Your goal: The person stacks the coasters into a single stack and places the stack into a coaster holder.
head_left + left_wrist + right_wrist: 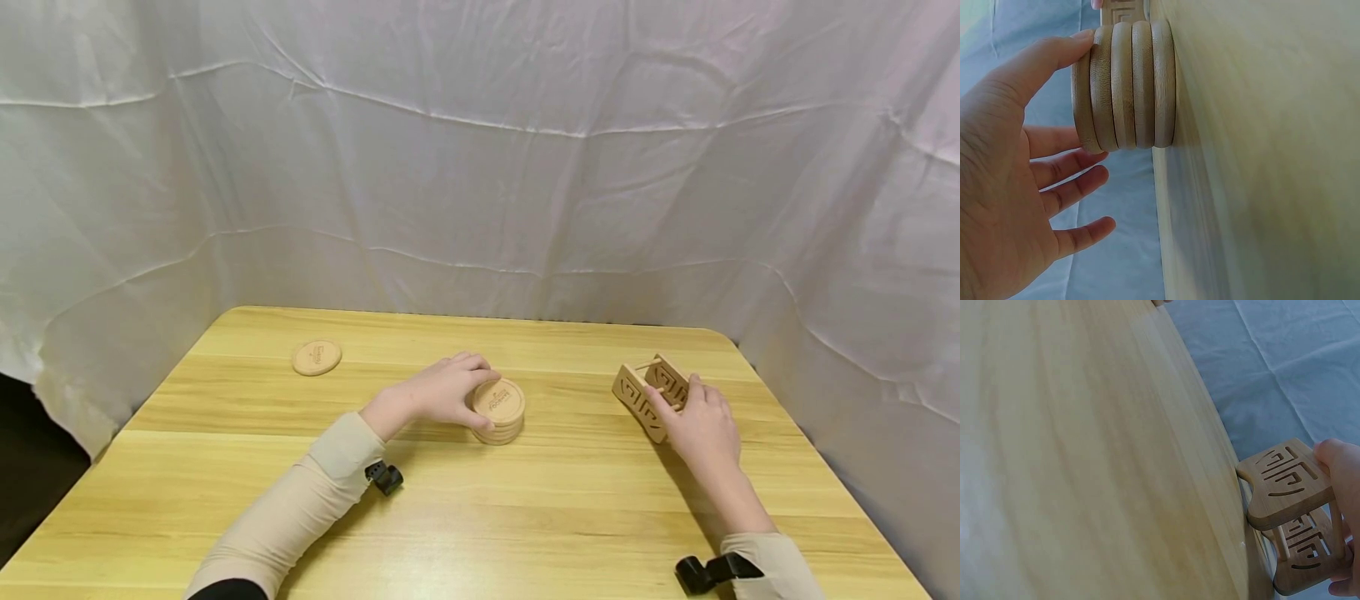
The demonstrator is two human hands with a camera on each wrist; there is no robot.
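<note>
Midway across the yellow wood-grained bench (540,508), the left hand (438,394) pinches the uppermost of five stacked, round tan wooden coasters (504,404). Farther right, the right hand (705,427) grips a tan fretwork-sided wooden rack (632,396).

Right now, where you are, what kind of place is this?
Probably a curtained-off recording spot, though I can't be sure: pale cloth hangs behind and beside a wooden table, and small black cameras show at both sleeves.

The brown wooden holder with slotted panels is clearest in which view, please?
Right wrist: the holder appears largest, both slotted panels visible. Head shows it smaller, partly behind the right hand; left wrist shows only a fragment.
</note>
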